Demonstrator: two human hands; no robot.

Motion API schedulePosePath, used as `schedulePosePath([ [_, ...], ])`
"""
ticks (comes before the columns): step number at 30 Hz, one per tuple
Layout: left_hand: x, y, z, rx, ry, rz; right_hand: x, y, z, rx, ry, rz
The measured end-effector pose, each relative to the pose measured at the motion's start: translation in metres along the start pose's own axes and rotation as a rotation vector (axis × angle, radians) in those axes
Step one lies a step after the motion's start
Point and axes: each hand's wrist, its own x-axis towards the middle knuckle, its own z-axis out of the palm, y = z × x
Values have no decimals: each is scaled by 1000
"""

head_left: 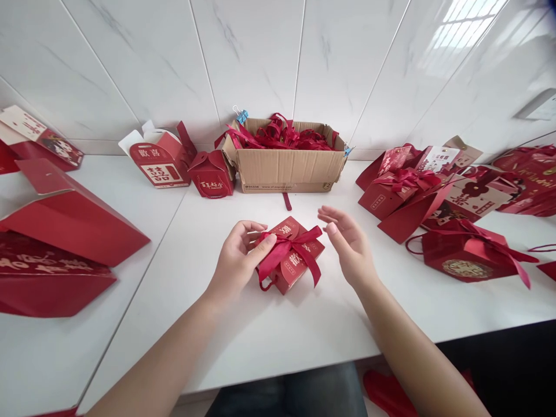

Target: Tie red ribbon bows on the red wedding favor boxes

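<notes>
A small red gift box [296, 267] with gold lettering lies on the white table in front of me. Across its top a dark red ribbon [284, 245] is tied in a bow, with one tail hanging over the right side. My left hand [243, 255] grips the box at its left edge, thumb on the bow's left loop and fingers curled behind. Part of a red cord loop shows below that thumb. To the right, my right hand [347, 246] is open, its fingers apart and just off the box, holding nothing.
A cardboard carton [286, 168] full of red ribbons stands by the tiled wall, a ribbon scrap [287, 201] before it. Left of it are red boxes [160, 165]; larger red boxes [78, 214] lie at far left. Ribbon-tied boxes [469, 255] crowd the right.
</notes>
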Motion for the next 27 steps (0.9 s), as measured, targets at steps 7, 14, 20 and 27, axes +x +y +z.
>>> schedulePosePath([
  [7, 1, 1, -3, -63, -86, -39, -8, -11, 12, -478, -132, -498],
  [14, 1, 2, 2, 1, -33, 19, -9, -10, 24, -608, -119, -597],
  [20, 4, -4, 3, 62, 22, 35, -4, -6, 10, -585, -280, -707],
  [27, 4, -5, 4, 101, 46, 38, -6, -8, 5, -542, -396, -637],
])
